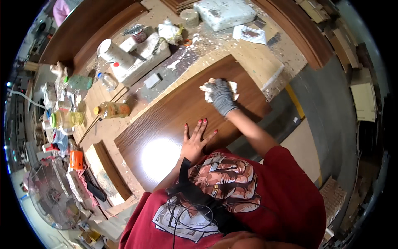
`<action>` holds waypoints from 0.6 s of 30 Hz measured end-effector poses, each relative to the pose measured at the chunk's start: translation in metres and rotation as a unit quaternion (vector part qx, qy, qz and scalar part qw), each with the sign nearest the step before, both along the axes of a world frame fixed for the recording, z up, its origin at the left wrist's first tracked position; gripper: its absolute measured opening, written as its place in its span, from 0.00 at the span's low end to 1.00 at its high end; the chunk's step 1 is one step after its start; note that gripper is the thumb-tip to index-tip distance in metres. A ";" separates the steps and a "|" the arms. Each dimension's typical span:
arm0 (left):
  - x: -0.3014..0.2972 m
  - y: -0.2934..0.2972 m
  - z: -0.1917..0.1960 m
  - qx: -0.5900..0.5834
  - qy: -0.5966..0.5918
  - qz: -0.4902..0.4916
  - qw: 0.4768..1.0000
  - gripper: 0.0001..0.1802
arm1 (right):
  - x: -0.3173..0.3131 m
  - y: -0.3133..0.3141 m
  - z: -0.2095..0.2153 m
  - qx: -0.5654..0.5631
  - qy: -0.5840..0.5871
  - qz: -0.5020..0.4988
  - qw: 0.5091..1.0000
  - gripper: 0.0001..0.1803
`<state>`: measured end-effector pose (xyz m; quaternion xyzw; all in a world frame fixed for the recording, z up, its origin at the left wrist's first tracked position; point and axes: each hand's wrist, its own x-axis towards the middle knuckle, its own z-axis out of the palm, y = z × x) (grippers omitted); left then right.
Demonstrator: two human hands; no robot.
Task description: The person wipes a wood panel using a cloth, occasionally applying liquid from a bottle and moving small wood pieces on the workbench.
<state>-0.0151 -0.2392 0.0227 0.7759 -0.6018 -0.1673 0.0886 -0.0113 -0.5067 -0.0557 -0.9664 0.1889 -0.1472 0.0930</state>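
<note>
From the left, treat the board, lying flat on the bench, as probably stiff, fairly heavy and slick on its glossy face; grip by opposite edges, sparing corners likely to chip. Next, note the bare left hand, fingers spread on the board's near middle. Farther right and far, find the gloved right hand curled over the cloth against the board, presumably soft, light and best held bunched; cannot tell whether pinched or merely pressed.
</note>
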 end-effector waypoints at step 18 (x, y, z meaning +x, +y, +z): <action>-0.014 0.114 -0.009 -0.047 0.052 0.255 0.964 0.39 | -0.002 -0.040 -0.010 0.054 -0.057 0.006 0.997 0.29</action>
